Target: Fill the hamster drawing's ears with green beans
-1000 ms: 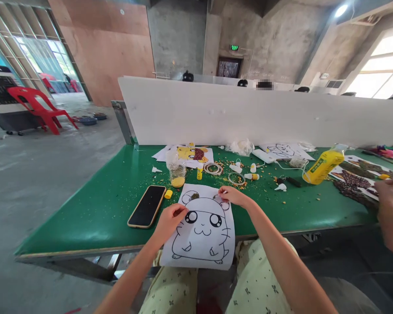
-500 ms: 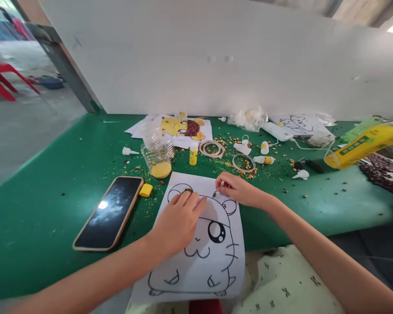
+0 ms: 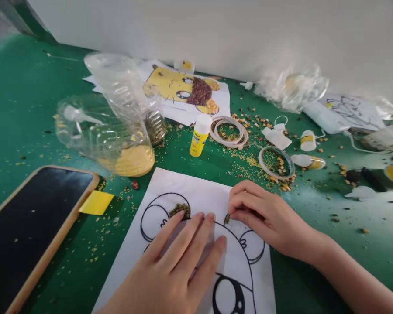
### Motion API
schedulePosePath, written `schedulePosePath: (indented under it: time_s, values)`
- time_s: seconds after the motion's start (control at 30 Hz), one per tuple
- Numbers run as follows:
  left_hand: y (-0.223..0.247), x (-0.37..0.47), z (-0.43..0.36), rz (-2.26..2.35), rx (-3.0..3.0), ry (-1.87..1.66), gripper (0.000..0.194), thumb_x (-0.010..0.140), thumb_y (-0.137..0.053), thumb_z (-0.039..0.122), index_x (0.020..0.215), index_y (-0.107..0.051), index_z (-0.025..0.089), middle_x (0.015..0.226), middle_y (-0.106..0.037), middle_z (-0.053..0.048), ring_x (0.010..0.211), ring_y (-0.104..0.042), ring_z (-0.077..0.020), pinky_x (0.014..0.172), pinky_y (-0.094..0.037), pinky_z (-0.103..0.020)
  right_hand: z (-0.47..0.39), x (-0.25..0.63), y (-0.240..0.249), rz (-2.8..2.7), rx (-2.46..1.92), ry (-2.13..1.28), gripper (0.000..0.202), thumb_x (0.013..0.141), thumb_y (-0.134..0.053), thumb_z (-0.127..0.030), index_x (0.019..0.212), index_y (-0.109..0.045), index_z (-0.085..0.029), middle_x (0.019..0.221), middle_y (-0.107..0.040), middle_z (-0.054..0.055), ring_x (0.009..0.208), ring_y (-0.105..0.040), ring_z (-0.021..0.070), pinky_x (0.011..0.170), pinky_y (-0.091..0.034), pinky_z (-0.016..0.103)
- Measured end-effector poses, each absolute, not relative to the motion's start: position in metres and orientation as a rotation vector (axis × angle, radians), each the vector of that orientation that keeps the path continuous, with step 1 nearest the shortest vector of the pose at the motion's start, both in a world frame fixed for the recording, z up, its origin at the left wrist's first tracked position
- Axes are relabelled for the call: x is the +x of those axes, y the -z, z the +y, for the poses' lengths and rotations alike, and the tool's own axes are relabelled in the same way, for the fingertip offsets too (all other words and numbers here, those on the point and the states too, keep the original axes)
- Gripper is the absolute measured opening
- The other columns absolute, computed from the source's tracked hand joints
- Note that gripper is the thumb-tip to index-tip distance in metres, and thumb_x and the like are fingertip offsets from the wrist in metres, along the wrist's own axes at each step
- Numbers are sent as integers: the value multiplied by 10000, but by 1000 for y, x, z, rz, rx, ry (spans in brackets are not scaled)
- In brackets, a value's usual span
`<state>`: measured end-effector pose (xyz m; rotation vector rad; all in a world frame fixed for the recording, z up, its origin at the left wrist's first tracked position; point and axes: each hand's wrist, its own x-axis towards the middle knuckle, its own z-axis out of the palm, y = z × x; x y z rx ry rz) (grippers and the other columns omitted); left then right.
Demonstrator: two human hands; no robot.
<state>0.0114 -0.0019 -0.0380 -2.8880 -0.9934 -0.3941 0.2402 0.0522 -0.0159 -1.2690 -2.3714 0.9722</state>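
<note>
A white sheet of paper (image 3: 131, 266) with a black-outlined cartoon animal lies in front of me. My left hand (image 3: 180, 257) rests on it, palm down with fingers spread. Just beyond its fingertips, a patch of small green beans (image 3: 180, 210) covers part of the left ear. Over the right ear, my right hand (image 3: 265, 213) has thumb and fingers pinched together against the paper. A few more green beans (image 3: 227, 219) show at those fingertips; whatever is inside the pinch is too small to make out.
A phone (image 3: 36, 231) and a yellow cap (image 3: 96, 203) lie to the left. Beyond the paper are clear plastic bottles with yellow grains (image 3: 134, 161), a glue stick (image 3: 199, 135), tape rings (image 3: 229, 132), small glue bottles (image 3: 309, 161) and a seed-covered picture (image 3: 183, 89). Loose grains litter the green table.
The view has moved closer and lower over the paper. My left hand's fingers now appear more spread, and my right hand stays pinched at the right ear.
</note>
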Motion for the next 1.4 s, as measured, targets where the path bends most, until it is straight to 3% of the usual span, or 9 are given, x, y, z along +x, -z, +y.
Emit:
schedulePosePath:
  time_s: [0.17, 1.4]
  values:
    - [50, 11, 0, -938, -2849, 533, 408, 874, -368, 308, 1257, -497, 250, 1282, -549, -38, 1230, -412, -245, 1099, -166, -442, 50, 241, 20, -2355, -1313, -915, 127, 886, -459, -151, 863, -566, -216, 953, -523, 23, 814, -544, 102, 731, -450, 223]
    - [47, 11, 0, -939, -2935, 424, 441, 860, -367, 311, 1276, -484, 224, 1309, -523, -65, 1237, -412, -268, 1110, -151, -450, 46, 240, 20, -2214, -1315, -899, 149, 849, -518, -115, 807, -617, -218, 860, -584, -1, 777, -567, 91, 683, -464, 201]
